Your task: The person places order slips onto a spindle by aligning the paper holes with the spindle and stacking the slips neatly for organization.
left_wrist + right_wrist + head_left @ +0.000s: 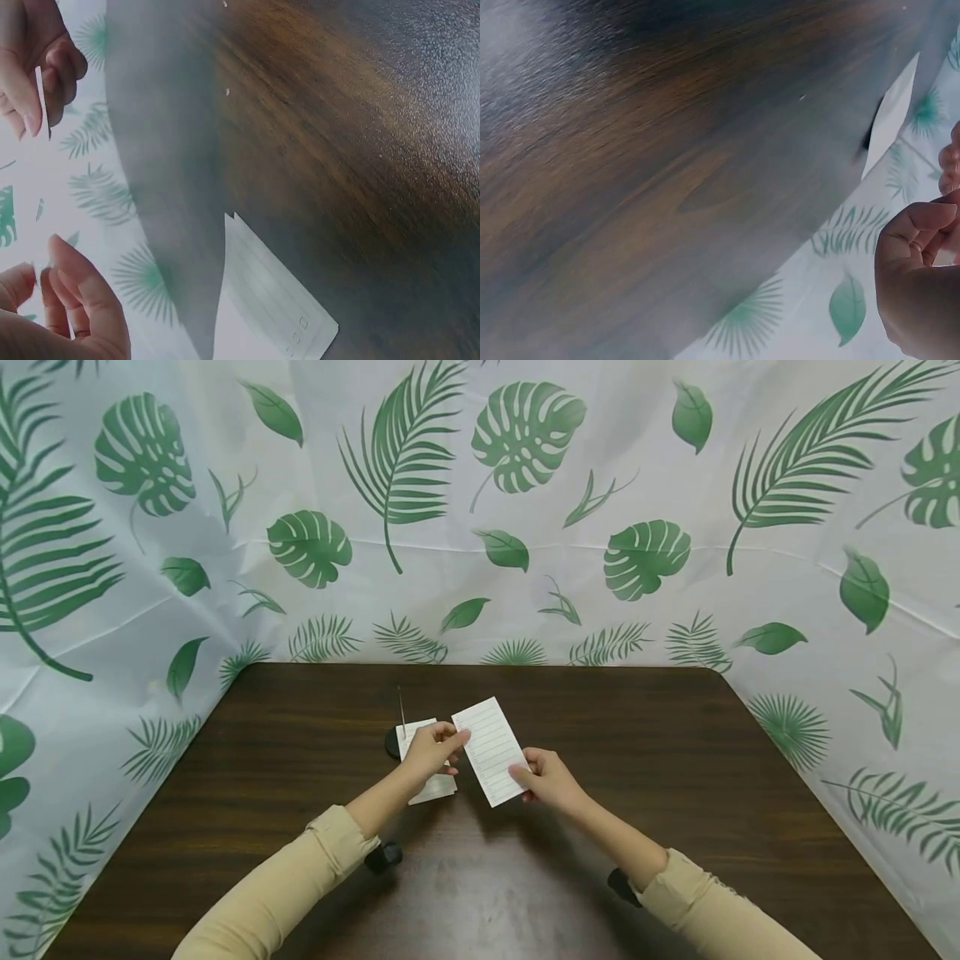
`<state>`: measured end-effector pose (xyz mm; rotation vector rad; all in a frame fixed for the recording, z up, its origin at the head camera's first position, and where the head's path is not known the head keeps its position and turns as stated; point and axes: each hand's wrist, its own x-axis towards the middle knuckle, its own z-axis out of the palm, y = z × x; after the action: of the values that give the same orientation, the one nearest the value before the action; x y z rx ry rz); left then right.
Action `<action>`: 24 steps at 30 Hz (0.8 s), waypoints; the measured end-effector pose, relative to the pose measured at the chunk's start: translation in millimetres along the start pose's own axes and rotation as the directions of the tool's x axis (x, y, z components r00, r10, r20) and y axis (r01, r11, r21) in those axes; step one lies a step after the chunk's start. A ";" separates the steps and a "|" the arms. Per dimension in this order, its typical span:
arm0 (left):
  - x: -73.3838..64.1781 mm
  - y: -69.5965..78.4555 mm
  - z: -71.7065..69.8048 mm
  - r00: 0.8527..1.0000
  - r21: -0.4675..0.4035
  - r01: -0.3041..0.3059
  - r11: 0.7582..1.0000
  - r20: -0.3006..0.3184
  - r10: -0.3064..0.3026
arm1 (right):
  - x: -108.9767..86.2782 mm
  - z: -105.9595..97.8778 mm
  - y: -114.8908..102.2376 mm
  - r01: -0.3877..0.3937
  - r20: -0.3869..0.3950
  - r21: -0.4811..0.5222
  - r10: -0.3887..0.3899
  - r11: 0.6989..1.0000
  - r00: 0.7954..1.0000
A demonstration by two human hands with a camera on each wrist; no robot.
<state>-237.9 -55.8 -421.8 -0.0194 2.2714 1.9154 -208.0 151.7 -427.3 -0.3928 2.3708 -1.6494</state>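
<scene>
A white lined slip of paper (491,752), with small marks down one edge, is held tilted above the table. My left hand (431,752) pinches its upper left edge with the thumb on the face. My right hand (553,779) grips the lower right edge between thumb and fingers. Behind the left hand, more lined slips (433,789) lie around a thin upright metal spike (402,710) on a round black base (391,743); whether the spike pierces them I cannot tell. In the left wrist view, the lying slips (270,300) show small printed boxes, and the held slip appears nearly edge-on.
The dark wood-grain table (660,760) extends under both arms. A white sheet with green leaf prints (309,547) hangs around its back and sides. Black wrist-worn pieces (384,857) show beneath the forearms.
</scene>
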 end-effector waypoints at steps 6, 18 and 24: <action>-2.4 2.6 -6.6 0.997 0.045 -0.052 0.998 -0.046 0.054 | -4.8 8.6 -4.6 -0.036 0.037 0.058 0.034 0.998 0.999; 4.2 38.9 -42.7 0.986 0.228 -0.160 0.960 -0.004 0.166 | 10.6 15.6 -28.0 -0.003 0.098 -0.018 0.005 1.000 0.995; 5.7 56.2 -61.4 0.985 0.252 -0.173 0.952 0.021 0.173 | 23.4 19.2 -45.9 0.020 0.103 -0.029 -0.017 0.999 0.995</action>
<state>-257.7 -105.5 -357.8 0.2180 2.5777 1.6822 -219.5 111.6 -391.5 -0.4940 2.3254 -1.5632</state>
